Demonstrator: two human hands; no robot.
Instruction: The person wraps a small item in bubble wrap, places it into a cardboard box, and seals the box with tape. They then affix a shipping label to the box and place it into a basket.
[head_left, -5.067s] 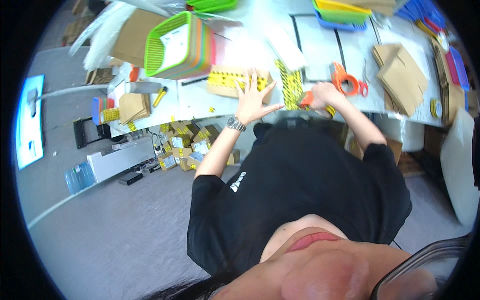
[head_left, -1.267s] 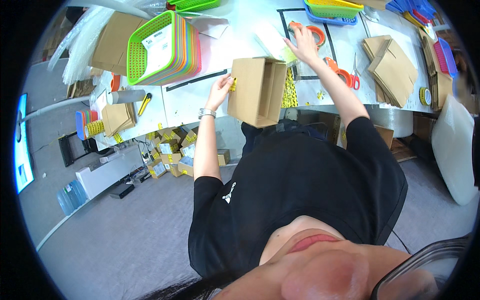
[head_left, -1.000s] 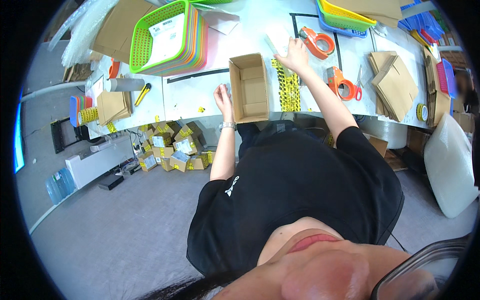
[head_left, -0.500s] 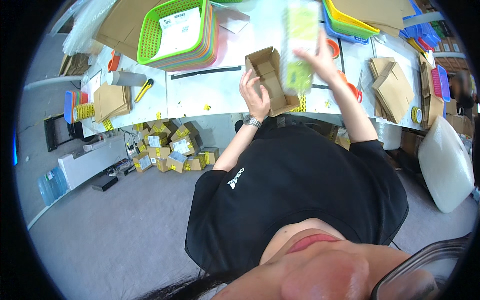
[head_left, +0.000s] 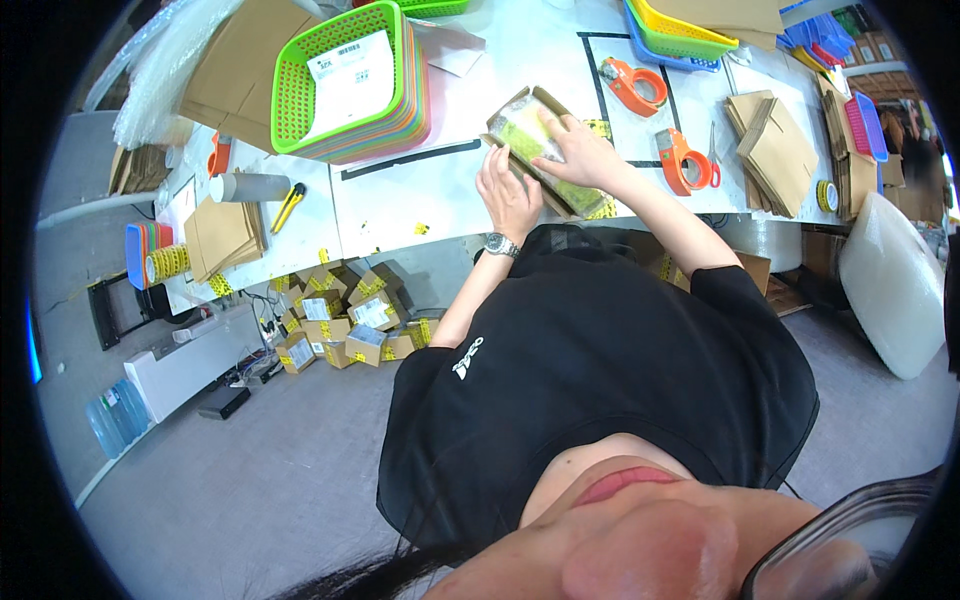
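Observation:
A small open cardboard box (head_left: 556, 103) lies on the white table (head_left: 440, 190) in front of me. A green packet in clear wrap (head_left: 524, 140) sits partly inside it. My right hand (head_left: 583, 152) presses down on the packet with its fingers spread over it. My left hand (head_left: 507, 194), with a watch on the wrist, grips the box's near left side.
A stack of coloured baskets (head_left: 300, 110) with a paper sheet stands at the left. Two orange tape dispensers (head_left: 684, 160), scissors and flat cardboard blanks (head_left: 778, 152) lie to the right. Small taped boxes (head_left: 335, 320) sit on the floor under the table, bubble wrap (head_left: 892, 290) at the right.
My right hand fetched the green packet from the far side and brought it down into the box. The box, held up earlier, now lies on the table under both hands.

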